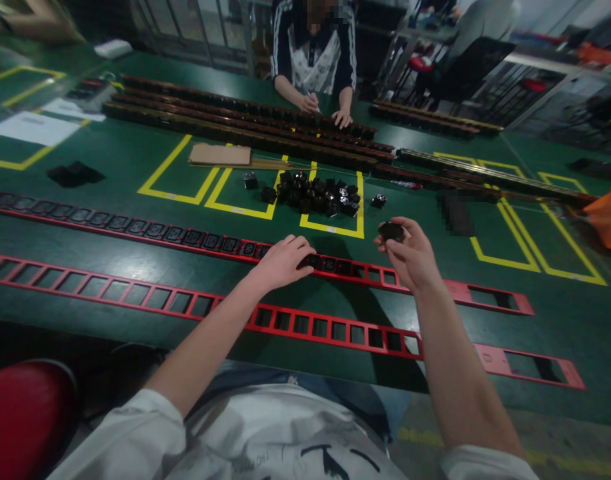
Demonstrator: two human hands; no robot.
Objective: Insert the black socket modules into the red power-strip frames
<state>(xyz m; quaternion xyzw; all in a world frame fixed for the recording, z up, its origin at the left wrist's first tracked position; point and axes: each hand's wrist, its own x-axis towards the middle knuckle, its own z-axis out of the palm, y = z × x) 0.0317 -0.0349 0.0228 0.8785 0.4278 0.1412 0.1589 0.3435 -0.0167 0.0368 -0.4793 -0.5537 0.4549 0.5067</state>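
Observation:
My right hand (410,257) is raised above the near side of the table, its thumb and fingers closed around a small black socket (391,231). Lower and to the left, my left hand (287,261) rests on a long red slotted strip (380,275). Its fingers are bent around another black socket (310,261) seated in that strip, partly hidden by them. Left of this hand the slots hold a row of black sockets (155,230); to the right a few slots are bare. Beyond the strip lies a heap of loose black sockets (310,195).
A second red strip (285,323) with bare slots runs nearer to me. Long dark rails (245,127), a cardboard piece (220,155) and yellow tape outlines (330,231) lie farther back. Across the table a person (313,60) holds a pen. A red stool (28,417) stands left.

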